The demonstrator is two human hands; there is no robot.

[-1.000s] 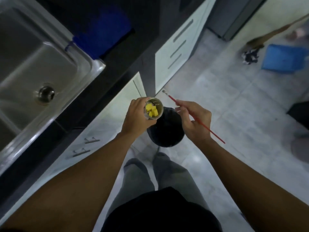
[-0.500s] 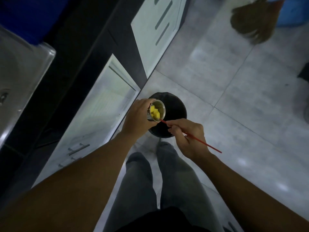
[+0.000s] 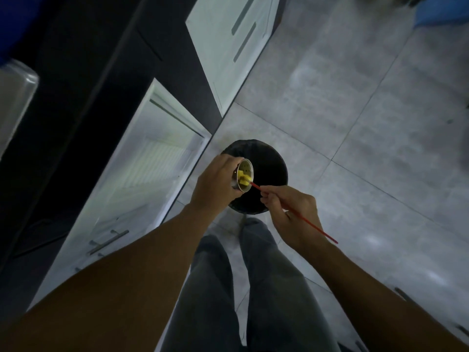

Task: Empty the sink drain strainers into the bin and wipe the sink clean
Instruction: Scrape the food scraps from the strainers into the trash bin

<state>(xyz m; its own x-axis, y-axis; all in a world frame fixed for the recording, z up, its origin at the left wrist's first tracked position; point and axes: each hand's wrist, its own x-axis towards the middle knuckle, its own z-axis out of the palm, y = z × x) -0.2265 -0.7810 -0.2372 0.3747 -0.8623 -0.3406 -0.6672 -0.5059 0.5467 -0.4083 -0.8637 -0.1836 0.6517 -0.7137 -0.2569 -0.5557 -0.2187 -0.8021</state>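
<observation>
The outer wall of the strainer [image 3: 245,174] is largely covered by the fingers of the left hand [image 3: 215,185]; only its open mouth is shown. The tip of the red stick [image 3: 327,236] is lost among the yellow pieces [image 3: 243,181], whose nature cannot be told, and part of its shaft is hidden inside the right hand [image 3: 291,212]. The near rim of the bin [image 3: 275,161] is covered by both hands, and its inside is swallowed in darkness. Far to the left of the left hand, the sink [image 3: 15,97] is cut off by the edge and blurred. A blue object [image 3: 442,11], well beyond the right hand, is cut off at the top corner.
</observation>
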